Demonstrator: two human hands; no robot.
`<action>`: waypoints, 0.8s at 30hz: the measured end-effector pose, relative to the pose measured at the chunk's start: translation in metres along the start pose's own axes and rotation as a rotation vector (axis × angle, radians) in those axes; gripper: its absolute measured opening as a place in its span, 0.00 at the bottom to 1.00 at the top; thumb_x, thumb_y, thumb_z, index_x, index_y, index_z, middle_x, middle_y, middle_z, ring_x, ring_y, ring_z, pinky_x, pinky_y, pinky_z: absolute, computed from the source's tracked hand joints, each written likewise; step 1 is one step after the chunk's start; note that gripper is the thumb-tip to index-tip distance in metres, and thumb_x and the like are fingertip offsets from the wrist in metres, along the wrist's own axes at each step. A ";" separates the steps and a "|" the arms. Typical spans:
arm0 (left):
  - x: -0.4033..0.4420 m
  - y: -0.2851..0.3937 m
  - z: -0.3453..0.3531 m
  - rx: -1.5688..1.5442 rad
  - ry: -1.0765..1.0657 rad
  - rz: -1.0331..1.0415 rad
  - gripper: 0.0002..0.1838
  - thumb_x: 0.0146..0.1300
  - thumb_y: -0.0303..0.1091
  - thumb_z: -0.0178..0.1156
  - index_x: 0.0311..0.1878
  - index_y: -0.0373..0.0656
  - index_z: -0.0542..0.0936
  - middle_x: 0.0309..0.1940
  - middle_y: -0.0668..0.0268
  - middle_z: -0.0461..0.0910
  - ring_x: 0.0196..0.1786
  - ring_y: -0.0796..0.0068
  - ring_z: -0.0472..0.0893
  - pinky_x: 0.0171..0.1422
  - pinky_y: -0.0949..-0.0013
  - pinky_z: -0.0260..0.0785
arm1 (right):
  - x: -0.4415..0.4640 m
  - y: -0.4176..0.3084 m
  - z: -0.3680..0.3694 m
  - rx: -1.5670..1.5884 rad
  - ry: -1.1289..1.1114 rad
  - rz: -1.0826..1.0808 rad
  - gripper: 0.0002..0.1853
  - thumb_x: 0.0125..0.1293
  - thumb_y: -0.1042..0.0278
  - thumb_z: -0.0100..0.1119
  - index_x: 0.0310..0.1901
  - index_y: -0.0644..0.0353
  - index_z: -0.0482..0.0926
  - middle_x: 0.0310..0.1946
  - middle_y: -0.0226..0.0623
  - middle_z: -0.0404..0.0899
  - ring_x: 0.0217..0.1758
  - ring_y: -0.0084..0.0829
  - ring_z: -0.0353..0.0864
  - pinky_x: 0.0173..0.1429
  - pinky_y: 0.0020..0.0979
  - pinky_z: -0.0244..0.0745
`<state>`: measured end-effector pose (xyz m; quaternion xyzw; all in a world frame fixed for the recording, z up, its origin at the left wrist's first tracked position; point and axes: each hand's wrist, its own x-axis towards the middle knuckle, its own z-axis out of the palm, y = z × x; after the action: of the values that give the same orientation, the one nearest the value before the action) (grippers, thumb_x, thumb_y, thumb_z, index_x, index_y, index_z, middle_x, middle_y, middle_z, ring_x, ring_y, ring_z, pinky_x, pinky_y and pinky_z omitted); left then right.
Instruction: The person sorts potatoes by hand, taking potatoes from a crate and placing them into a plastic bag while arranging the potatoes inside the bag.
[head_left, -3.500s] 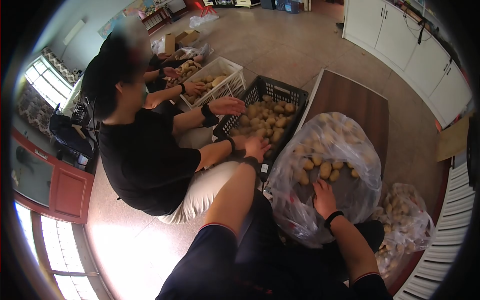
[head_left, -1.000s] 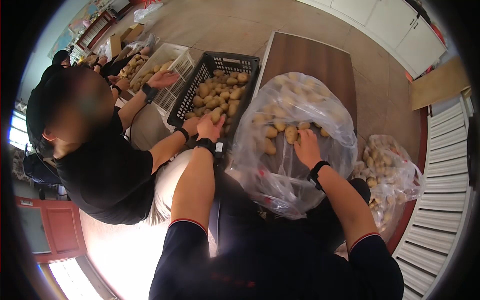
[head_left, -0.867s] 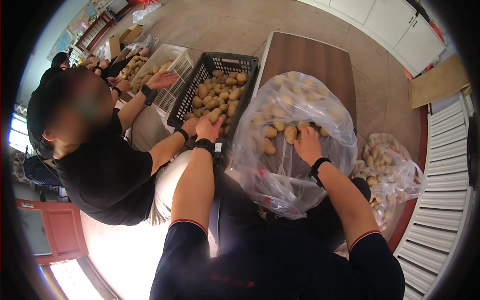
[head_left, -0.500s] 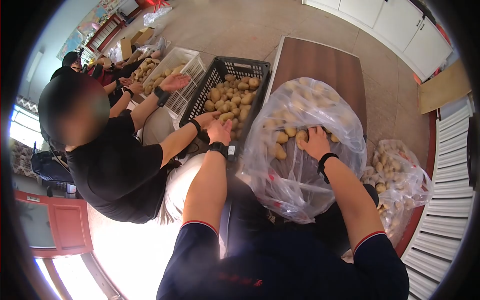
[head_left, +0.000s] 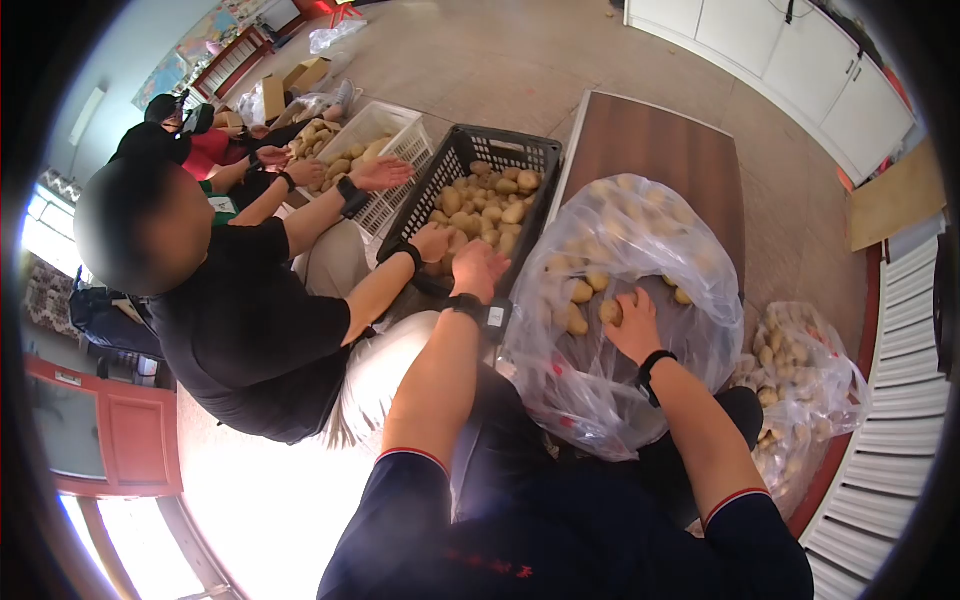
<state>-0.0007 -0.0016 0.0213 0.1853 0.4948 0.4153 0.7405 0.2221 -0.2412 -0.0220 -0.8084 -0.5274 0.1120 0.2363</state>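
Note:
My right hand (head_left: 636,328) is inside a clear plastic bag (head_left: 590,400), its fingers closed round a potato (head_left: 611,312). Several loose potatoes (head_left: 577,320) lie beside it in the bag, which rests in front of me on a brown board. Over the near right edge of a black plastic crate (head_left: 552,160), my left hand (head_left: 480,270) is held with its fingers apart and no potato showing in it. Potatoes (head_left: 490,205) fill much of that crate. Close to my left hand is a co-worker's hand (head_left: 434,243), also over the crate.
A co-worker in black (head_left: 250,310) sits at my left, one hand (head_left: 380,174) near a white crate (head_left: 405,140) of potatoes. More people sit farther back. At my right stands another bag of potatoes (head_left: 800,350). The brown board (head_left: 650,140) extends beyond my bag.
My right hand has drawn the potato slightly toward me within the bag. My left hand has turned, its fingers more curled. The whole view has shifted a little.

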 end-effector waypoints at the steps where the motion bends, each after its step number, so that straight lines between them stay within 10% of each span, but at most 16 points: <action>1: -0.002 0.001 0.000 -0.003 0.003 0.012 0.15 0.65 0.29 0.55 0.54 0.41 0.70 0.45 0.59 0.70 0.42 0.55 0.79 0.45 0.52 0.79 | -0.004 0.000 0.000 0.005 0.002 -0.011 0.31 0.48 0.60 0.66 0.57 0.56 0.74 0.66 0.57 0.57 0.67 0.62 0.59 0.70 0.51 0.61; 15: -0.037 0.001 0.017 0.283 -0.057 0.078 0.19 0.69 0.36 0.51 0.61 0.44 0.70 0.43 0.65 0.75 0.34 0.68 0.81 0.33 0.65 0.76 | -0.037 -0.011 -0.017 -0.280 0.020 -0.410 0.25 0.47 0.73 0.66 0.51 0.59 0.75 0.53 0.44 0.73 0.67 0.51 0.62 0.72 0.50 0.58; 24: -0.050 -0.013 0.028 0.389 -0.199 0.151 0.16 0.66 0.36 0.53 0.54 0.41 0.75 0.40 0.65 0.77 0.29 0.71 0.80 0.30 0.67 0.74 | -0.037 -0.020 -0.031 -0.069 0.028 -0.298 0.25 0.53 0.71 0.66 0.55 0.59 0.73 0.46 0.47 0.77 0.59 0.52 0.68 0.69 0.49 0.59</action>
<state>0.0213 -0.0455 0.0532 0.4010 0.4750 0.3458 0.7028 0.2043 -0.2761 0.0119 -0.7302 -0.6418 0.0463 0.2297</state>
